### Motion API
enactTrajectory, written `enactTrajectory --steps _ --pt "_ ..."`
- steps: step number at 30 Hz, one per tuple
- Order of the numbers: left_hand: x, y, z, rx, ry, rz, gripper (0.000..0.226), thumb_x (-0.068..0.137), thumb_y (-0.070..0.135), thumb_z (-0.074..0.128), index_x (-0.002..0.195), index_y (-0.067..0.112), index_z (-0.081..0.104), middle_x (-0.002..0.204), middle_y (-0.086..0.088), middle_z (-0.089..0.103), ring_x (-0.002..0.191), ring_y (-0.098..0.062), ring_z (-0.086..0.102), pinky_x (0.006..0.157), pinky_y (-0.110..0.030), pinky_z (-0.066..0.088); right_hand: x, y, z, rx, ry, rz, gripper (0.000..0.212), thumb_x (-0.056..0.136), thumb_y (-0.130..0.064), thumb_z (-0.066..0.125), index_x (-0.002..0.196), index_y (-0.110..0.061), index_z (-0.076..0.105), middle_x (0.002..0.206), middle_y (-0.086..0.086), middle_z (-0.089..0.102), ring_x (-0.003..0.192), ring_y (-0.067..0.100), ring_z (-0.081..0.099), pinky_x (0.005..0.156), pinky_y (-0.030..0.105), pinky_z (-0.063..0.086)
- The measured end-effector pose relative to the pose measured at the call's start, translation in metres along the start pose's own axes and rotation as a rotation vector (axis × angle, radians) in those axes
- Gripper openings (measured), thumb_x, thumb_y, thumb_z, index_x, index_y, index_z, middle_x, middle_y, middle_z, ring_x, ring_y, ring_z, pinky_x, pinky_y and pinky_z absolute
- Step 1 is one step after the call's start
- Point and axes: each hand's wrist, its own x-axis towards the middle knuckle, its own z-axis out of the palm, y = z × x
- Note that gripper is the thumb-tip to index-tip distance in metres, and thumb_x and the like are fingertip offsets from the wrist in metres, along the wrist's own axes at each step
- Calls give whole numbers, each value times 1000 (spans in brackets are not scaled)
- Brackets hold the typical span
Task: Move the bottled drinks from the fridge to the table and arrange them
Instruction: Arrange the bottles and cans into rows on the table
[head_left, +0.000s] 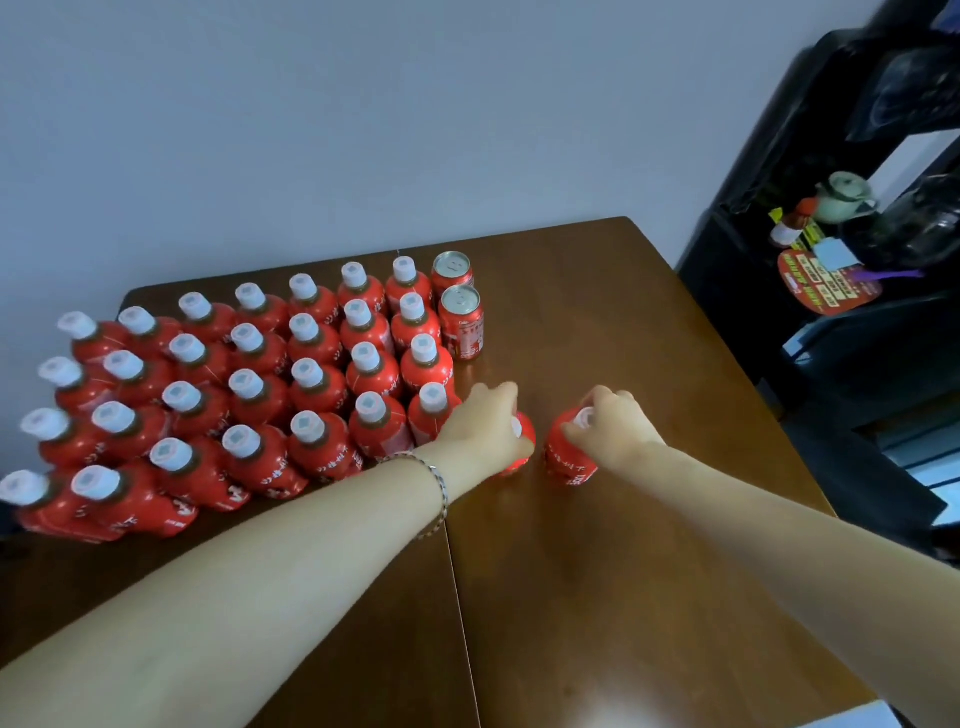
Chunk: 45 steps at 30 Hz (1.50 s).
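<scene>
Near the middle of the brown wooden table (623, 597), your left hand (488, 421) curls over the top of one red bottle (522, 441) while your right hand (613, 426) pinches the white cap of a second bottle (569, 457) just beside it, both upright. You appear to be starting a fresh column next to the rows of red bottles (306, 384) filling the table's far left corner; two red cans (460, 322) stand at that column's far end. A pale wall (363, 130) backs the table, and a black shelf unit (831, 260) holding a teapot (844, 197) stands off its right edge.

grey wall (311, 130), black shelf (810, 171)
</scene>
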Motion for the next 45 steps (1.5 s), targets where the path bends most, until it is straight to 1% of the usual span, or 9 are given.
enactTrajectory --steps 9,15,19,22,24,27,34,38,45 --pt "56 -12 -2 188 55 12 29 89 13 54 114 6 42 117 -19 43 98 -36 54 77 -38 44 66 -32 -13 36 26 -90 37 89 -33 56 118 -11 49 123 12 43 98 30 59 85 39 53" --pt "69 -37 6 464 222 158 40 95 35 45 129 15 41 119 -4 50 110 -23 49 85 -30 39 113 -70 1 135 26 -170 37 85 -35 63 111 -10 55 115 9 54 89 21 55 71 29 46" --pt "73 -56 7 322 284 146 39 91 47 48 120 22 51 112 4 58 109 -18 50 92 -28 30 135 -86 10 328 -137 -185 27 89 -36 58 99 -11 63 95 9 69 90 26 67 86 39 53" --pt "71 -60 12 167 323 129 35 87 46 55 115 24 57 108 5 61 106 -17 54 91 -28 32 143 -73 15 650 -63 -23 23 94 -32 51 90 -13 63 77 6 66 78 30 69 86 42 54" --pt "70 -61 14 97 347 125 34 86 44 58 114 26 57 107 5 61 105 -15 55 92 -27 34 141 -54 21 668 -131 157 34 94 -43 46 114 -17 57 94 5 63 84 25 63 82 37 50" --pt "70 -64 16 47 376 149 33 84 42 62 111 24 59 104 4 61 102 -15 56 89 -28 37 137 -32 45 918 -456 389 67 86 -65 42 141 -27 37 146 3 39 127 31 44 89 48 40" --pt "71 -65 16 55 398 179 37 81 38 67 113 21 61 105 2 63 103 -18 58 87 -31 41 136 -39 74 966 -516 308 52 90 -62 34 133 -34 41 130 5 54 108 30 58 66 44 50" --pt "73 -66 16 44 382 188 37 81 38 68 112 20 61 105 1 63 102 -18 59 87 -33 47 141 -44 64 898 -541 303 47 94 -58 33 131 -29 39 130 5 51 113 33 54 77 57 49" --pt "72 -66 21 103 397 182 41 84 33 66 121 15 60 110 -4 64 105 -24 59 94 -35 41 132 -40 68 904 -574 273 45 98 -52 25 132 -27 41 126 9 55 110 33 56 81 52 50"
